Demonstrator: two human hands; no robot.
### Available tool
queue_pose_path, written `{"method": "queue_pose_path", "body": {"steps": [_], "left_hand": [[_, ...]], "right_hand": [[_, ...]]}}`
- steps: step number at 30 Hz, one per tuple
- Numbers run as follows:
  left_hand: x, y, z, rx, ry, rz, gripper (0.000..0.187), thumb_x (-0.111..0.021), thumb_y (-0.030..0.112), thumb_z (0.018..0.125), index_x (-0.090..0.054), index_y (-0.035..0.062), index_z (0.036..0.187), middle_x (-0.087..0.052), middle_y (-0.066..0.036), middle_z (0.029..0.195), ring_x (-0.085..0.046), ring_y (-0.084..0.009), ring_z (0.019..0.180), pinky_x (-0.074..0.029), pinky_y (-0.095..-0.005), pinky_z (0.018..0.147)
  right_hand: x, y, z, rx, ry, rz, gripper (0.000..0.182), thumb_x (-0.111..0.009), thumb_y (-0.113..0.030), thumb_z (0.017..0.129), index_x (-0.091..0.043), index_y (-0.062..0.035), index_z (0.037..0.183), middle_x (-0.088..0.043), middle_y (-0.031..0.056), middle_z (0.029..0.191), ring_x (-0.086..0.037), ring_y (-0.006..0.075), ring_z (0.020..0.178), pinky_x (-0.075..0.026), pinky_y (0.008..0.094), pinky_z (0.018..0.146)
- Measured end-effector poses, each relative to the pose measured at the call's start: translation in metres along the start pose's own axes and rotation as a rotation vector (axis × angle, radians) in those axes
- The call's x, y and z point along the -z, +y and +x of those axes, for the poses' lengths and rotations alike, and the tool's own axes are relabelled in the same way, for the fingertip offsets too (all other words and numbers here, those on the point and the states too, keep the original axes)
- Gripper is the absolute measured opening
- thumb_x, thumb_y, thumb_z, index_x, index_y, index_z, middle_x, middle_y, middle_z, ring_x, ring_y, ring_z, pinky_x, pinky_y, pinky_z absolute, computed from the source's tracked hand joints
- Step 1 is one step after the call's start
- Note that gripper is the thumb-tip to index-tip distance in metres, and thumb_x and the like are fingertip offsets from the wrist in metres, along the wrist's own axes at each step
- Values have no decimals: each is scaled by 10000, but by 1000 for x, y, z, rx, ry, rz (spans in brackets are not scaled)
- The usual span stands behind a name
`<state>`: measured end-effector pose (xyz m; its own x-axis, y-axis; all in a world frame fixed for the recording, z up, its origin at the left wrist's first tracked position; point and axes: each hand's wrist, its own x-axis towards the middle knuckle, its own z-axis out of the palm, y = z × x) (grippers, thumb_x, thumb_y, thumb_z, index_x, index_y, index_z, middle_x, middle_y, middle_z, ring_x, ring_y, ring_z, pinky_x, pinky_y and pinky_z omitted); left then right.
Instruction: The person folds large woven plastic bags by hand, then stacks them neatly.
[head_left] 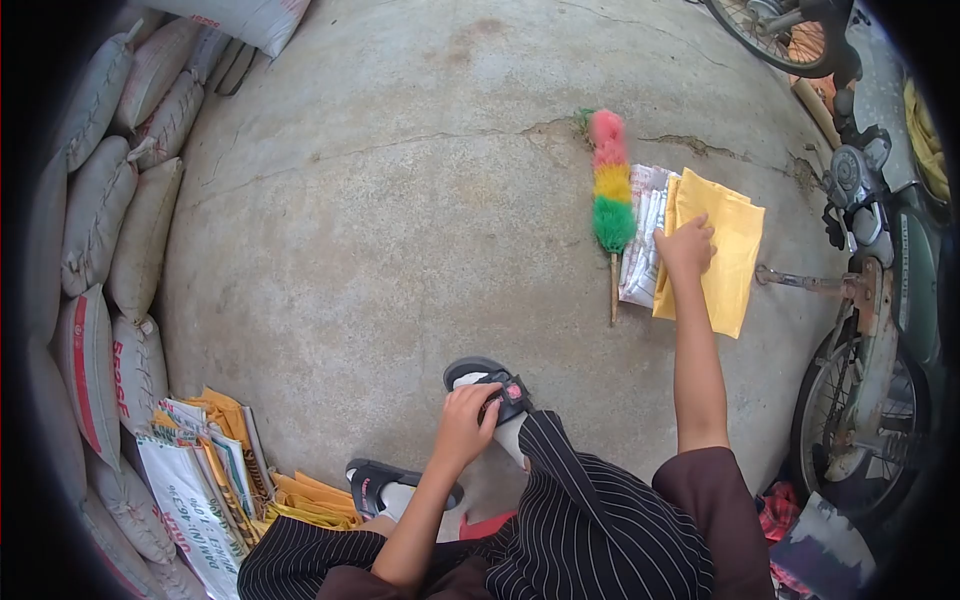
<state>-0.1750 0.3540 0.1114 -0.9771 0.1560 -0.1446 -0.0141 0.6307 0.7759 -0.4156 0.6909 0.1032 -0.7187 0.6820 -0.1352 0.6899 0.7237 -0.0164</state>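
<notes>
My right hand (688, 247) lies on a folded yellow sack (735, 255), fingers apart and pressing on its top, the thumb near its left edge. Partly beneath and to the left is a stack of folded white printed sacks (640, 240). Beside them rests a feather duster (612, 185) in pink, yellow and green, its wooden handle toward me. Down by my foot, my left hand (466, 420) touches the strap of a black sandal (510, 395), thumb and fingers apart. Some of its fingertips are hidden against the strap.
Filled white sacks (110, 220) are piled along the left side. Folded white and yellow sacks (205, 480) stand at the lower left. A motorbike (865, 290) is parked on the right, its footrest close to the yellow sack. Cracked concrete floor (370, 230) spreads in front.
</notes>
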Motion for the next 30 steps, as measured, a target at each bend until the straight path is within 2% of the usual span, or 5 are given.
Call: {"method": "queue_pose_path", "body": {"steps": [11,17,20,23,30], "left_hand": [[11,-16,12,66,97,-75,244,-597,104,803,-628,40,1036,-638,-129,1018,-571,-298,992,-416,-388,901],[13,-17,14,79,119,-105,239,-594,101,805,-629,38,1033,-637,-129,1025,-568,-298,1001,-413,-386,905],[12,-19,13,75,109,-108,239,-592,102,806,-629,36,1033,-637,-129,1027,-568,-298,1003,-414,-384,905],[8,-22,11,78,98,-105,236,-591,103,808,-629,36,1031,-637,-127,1029,-568,-297,1004,-416,-383,905],[11,-18,10,59,101,-79,237,-567,88,821,-625,16,1040,-638,-147,1022,-574,-309,995,-431,-379,893]], "right_hand": [[-11,7,59,343,-60,-242,245,-586,-164,792,-650,9,954,-655,204,973,-636,362,928,-523,416,772],[133,60,20,440,414,-34,202,-563,-43,745,-691,-9,898,-668,166,809,-643,357,708,-499,426,819],[165,98,-3,533,370,98,226,-588,-26,754,-696,-11,952,-682,145,936,-655,337,864,-423,416,951],[112,144,7,810,319,738,261,-616,-17,782,-695,-72,1025,-580,124,1230,-436,266,1268,-292,375,1068],[-67,194,64,683,167,644,233,-554,-80,817,-724,-119,972,-525,101,1296,-512,241,1193,-389,291,978]]}}
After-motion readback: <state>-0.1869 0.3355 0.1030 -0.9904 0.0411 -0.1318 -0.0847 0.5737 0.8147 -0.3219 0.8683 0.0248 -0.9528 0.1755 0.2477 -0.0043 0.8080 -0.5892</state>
